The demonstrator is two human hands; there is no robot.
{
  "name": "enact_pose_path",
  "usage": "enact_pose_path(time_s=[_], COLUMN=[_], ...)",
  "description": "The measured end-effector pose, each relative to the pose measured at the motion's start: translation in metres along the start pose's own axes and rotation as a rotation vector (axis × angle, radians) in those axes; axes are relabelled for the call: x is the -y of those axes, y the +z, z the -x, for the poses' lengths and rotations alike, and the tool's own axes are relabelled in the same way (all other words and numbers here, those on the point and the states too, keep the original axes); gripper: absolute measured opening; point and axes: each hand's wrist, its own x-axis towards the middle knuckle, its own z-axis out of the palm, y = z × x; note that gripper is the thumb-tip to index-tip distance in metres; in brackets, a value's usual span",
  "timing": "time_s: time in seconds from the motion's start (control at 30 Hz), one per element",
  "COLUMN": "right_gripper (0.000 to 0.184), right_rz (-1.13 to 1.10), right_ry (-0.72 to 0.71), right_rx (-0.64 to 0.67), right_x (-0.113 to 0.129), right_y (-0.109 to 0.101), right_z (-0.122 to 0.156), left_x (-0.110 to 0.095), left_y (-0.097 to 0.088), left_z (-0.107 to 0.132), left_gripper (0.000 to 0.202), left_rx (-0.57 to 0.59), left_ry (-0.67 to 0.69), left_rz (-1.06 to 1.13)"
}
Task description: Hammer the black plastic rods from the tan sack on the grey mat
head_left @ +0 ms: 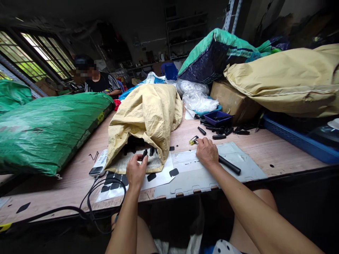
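At the mouth of a beige sack (145,113), my left hand (136,171) pinches a small black handle-like piece (144,154). More black pieces (152,151) lie inside the sack's opening, partly in shadow. My right hand (207,151) is closed around the shaft of a hammer near its head. The hammer's yellowish and metal head (193,140) shows beyond my fingers, and its black grip (230,165) lies over a grey board (233,151). A white sheet with black rounded stickers (114,185) spreads beneath the sack and my left hand.
Loose black handles (219,137) lie around a purple tray (217,118). A green sack (53,130) fills the left; a blue crate (296,137) and another beige sack (288,79) stand right. A cabled white device (97,165) sits left. A person (102,83) sits across the table.
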Motion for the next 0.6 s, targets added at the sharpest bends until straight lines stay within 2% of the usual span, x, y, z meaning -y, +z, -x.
enact_pose_path(time_s=[0.07, 0.1, 0.17, 0.23, 0.33, 0.43, 0.6], right_gripper=[0.034, 0.034, 0.034, 0.034, 0.033, 0.033, 0.034], right_rz=[0.002, 0.002, 0.003, 0.004, 0.002, 0.000, -0.004], right_ry=[0.005, 0.008, 0.012, 0.013, 0.011, 0.012, 0.012], right_rx=[0.008, 0.010, 0.011, 0.007, 0.001, -0.004, 0.000], right_x=[0.000, 0.001, 0.001, 0.001, 0.001, 0.001, 0.001], right_y=[-0.001, -0.001, -0.001, -0.001, -0.001, -0.001, -0.001], right_z=[0.000, 0.000, 0.000, 0.000, 0.000, 0.000, 0.001], left_x=[-0.012, -0.020, -0.040, -0.059, -0.079, -0.085, -0.081], left_y=[-0.003, -0.002, 0.005, 0.019, 0.045, 0.066, 0.080], left_z=[0.021, 0.031, 0.048, 0.058, 0.060, 0.052, 0.041], left_gripper=[0.026, 0.025, 0.020, 0.014, 0.011, 0.012, 0.014], left_rx=[-0.012, 0.026, 0.152, 0.270, 0.371, 0.390, 0.410], left_ry=[0.148, 0.238, 0.401, 0.493, 0.520, 0.504, 0.423], left_rz=[0.166, 0.225, 0.281, 0.283, 0.234, 0.156, 0.165])
